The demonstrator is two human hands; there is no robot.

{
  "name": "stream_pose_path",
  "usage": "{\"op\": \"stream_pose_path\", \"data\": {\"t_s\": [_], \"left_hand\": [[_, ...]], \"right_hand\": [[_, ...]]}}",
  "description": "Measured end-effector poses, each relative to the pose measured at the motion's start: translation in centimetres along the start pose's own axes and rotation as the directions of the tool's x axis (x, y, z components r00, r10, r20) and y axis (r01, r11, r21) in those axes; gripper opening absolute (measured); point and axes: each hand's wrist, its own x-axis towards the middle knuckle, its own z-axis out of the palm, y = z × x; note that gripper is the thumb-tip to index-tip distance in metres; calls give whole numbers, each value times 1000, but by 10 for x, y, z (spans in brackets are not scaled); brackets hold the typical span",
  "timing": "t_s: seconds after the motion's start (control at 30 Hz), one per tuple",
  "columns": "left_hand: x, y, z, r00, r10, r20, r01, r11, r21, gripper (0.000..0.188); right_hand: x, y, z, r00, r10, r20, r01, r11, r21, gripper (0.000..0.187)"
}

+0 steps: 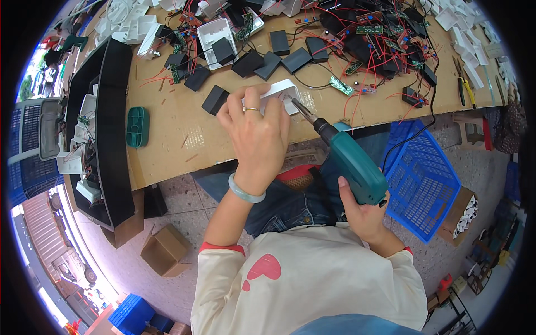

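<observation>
My left hand [258,131] is closed on a white plastic housing [286,88] near the front edge of the table, its fingers reaching over and into the open shell. In my right hand [362,218] is a green corded electric screwdriver [357,167], gripped at its rear end. The tool slants up to the left, and its metal tip points into the housing beside my left fingers. Whatever the tip touches in there is too small to make out. A black rectangular box [215,100] lies just left of my left hand.
Black boxes, red wires [385,53] and green circuit boards [340,85] crowd the table's far side. A black bin [114,111] and a green tray [137,127] stand left. Pliers [462,89] lie right. Below is a blue crate [424,184], with the tool's cord passing over it.
</observation>
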Motion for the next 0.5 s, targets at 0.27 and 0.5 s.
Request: {"op": "stream_pose_path", "data": {"t_s": [0.27, 0.5], "left_hand": [[2, 2, -1, 1000, -25, 11, 25, 999, 23, 9], [0, 2, 1, 1000, -13, 0, 13, 999, 39, 10]], "right_hand": [[5, 2, 4, 998, 59, 32, -60, 998, 18, 29], [4, 5, 4, 999, 16, 33, -17, 1000, 22, 30]]}}
